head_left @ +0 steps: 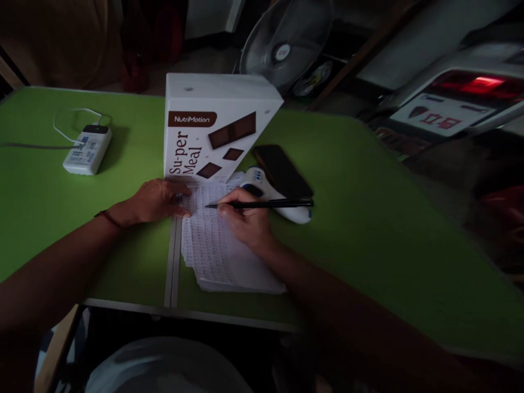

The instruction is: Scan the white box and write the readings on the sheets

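Observation:
A stack of papers [209,243] filled with rows of handwriting lies on the green table, its lower right part blank. My right hand [249,218] is closed around a black pen [278,203], whose tip is at the written rows. At the upper left edge of the papers rests my left hand [158,202], thumb and index finger apart and touching the sheet; its other fingers are partly hidden. Just behind the papers stands a white box [221,131] labelled NutriMotion Su-per Meal. Beside my right hand lie a white handheld device [266,188] with blue parts and a dark phone [282,169].
A white power strip [88,150] with cables plugged in sits on the left of the green table [368,234]. Beyond the far edge is a fan [286,46]. At the right, a white machine [454,103] shows a red light. A metal seam runs along the tabletop.

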Demonstrator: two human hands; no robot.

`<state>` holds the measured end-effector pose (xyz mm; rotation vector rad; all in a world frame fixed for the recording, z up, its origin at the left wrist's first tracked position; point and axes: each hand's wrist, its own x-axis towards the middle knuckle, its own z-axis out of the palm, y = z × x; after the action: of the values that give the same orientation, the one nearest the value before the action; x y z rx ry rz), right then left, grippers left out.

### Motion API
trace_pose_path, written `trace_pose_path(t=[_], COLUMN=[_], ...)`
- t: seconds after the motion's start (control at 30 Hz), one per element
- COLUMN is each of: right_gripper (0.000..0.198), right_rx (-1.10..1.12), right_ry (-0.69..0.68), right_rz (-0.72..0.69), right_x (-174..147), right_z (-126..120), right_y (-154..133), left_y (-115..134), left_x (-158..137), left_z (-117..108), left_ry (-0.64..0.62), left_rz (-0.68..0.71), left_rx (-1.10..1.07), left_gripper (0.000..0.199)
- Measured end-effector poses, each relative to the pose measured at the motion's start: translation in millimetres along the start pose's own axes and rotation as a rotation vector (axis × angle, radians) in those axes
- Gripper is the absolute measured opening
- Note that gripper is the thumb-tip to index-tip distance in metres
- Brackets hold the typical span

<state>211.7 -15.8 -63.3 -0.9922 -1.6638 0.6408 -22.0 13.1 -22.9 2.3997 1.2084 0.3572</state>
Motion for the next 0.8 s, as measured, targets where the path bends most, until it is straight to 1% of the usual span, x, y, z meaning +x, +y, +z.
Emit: trace_pose_path(t=[0.17, 0.5, 0.67, 0.8], right_gripper=[0.011, 0.010, 0.010, 0.011], right_rx=[0.007, -0.033, -0.002, -0.013], right_ry=[-0.004, -0.060, -0.023, -0.005], right_rz=[0.005, -0.025, -0.044, -0.013], right_x=[-1.1, -2.2, -2.7, -1.4], right_z=[2.2, 1.0, 2.9, 3.2], right_y=[-0.9, 1.8, 1.4, 0.1], left_y=[2.8, 0.5, 3.6, 6.9], left_x=[0.6, 0.8, 1.1, 1.0], left_z=[-1.5, 0.0, -1.4, -3.8], left_ry=[-0.024, -0.012, -0.022, -0.040], left_rz=[-0.038, -0.013, -0.052, -0.073], left_rx=[-0.013, -0.018, -0.016, -0.028], left_gripper=[0.050, 0.049, 0.051, 0.050])
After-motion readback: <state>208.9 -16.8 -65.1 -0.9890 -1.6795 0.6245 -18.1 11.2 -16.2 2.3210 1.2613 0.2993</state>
